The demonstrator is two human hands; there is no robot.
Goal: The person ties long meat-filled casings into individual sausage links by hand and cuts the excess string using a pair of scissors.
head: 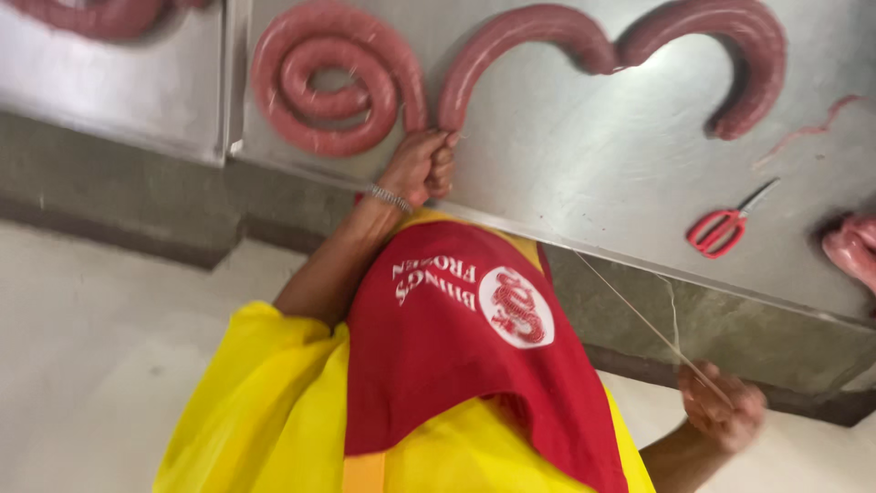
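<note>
A long reddish sausage [538, 32] winds across the steel table [593, 155], rolled into a coil [328, 82] at its left end. My left hand [422, 164], with a bracelet on the wrist, is shut on the sausage where the coil meets the long loop, near the table's front edge. My right hand [725, 409] is lower, off the table at the right, and grips a thin string [652, 330] stretched taut up to the table edge. My red apron [456, 347] over yellow clothing fills the bottom middle.
Red-handled scissors [723, 228] lie on the table to the right. A strip of thin casing [803, 132] lies beyond them, and more pink sausage [853, 246] sits at the right edge. A second steel table [119, 82] with more sausage [91, 14] adjoins on the left. Pale floor [100, 347] lies below.
</note>
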